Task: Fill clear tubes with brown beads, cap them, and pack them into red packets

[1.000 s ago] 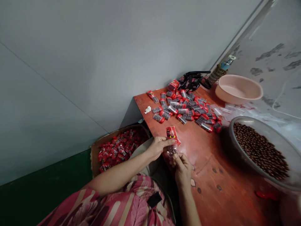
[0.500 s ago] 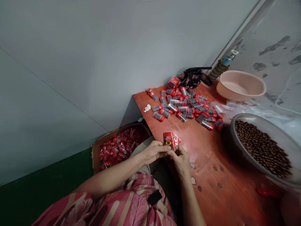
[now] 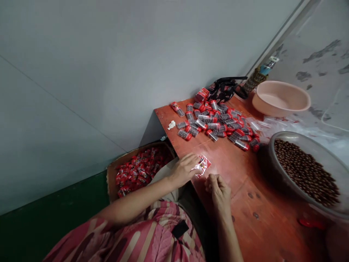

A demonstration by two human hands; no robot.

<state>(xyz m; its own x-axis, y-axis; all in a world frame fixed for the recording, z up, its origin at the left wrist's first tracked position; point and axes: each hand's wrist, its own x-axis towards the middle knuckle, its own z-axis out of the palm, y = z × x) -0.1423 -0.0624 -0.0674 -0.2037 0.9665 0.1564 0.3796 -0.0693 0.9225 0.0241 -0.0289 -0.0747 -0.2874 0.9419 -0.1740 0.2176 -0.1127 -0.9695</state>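
Observation:
My left hand [image 3: 185, 168] is at the near edge of the table, its fingers over the left part of a small red printed plastic packet [image 3: 203, 166]. The packet shines and its right side sticks out past the fingertips. Just to the right, apart from the packet, is my right hand [image 3: 219, 189] with its fingers curled together. Whatever may be inside that pinch is hidden. Beyond both hands lies a heap of small clear tubes with red caps [image 3: 214, 125], filled with dark pieces.
A cardboard box [image 3: 109, 182] of red packets stands below the table's left edge. On the right, a large bowl [image 3: 269, 153] holds brown balls [image 3: 308, 171]. Clear plastic bags [image 3: 313, 133], a pink basin [image 3: 280, 98] and a dark patterned bag [image 3: 222, 91] sit farther back.
My right hand has let go of the packet and moved right and toward me, fingers curled. My left hand has shifted over the packet, which now lies at a different angle.

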